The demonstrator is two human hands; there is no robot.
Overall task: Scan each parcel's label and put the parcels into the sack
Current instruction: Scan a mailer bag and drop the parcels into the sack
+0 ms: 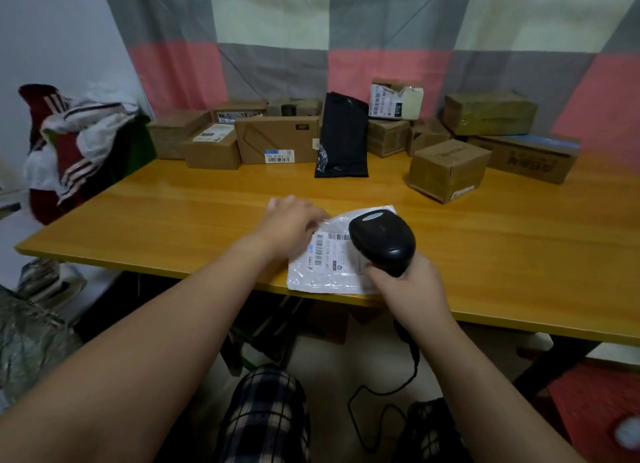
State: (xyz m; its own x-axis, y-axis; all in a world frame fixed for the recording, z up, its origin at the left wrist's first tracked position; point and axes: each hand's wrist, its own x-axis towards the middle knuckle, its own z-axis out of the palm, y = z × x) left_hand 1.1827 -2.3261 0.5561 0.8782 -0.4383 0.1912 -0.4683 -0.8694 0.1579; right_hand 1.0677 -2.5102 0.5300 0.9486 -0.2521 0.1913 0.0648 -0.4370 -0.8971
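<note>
sack: a crumpled grey-green bulk low and far left of the white parcel, off the table, is probably the sack. It is too blurred to be sure, and nothing shows inside it.
left hand: lies flat on the white parcel's far-left corner with fingers fairly straight, gripping nothing. I judge it is pinning the slippery film so the label stays flat.
white parcel: a flat plastic mailer on the table, its near edge overhanging the table's near edge, label up. It is not yet in the sack.
label: faces up on the white parcel, partly hidden by the scanner.
scanner: black, held just above the white parcel's right half, head tipped down at the label, presumably to read it.
right hand: at the white parcel's near-right corner, fingers wrapped round the scanner's handle.
black pouch: stands upright well beyond the white parcel.
cartons: a row beyond the white parcel, all closed and unsacked, likely awaiting scanning.
</note>
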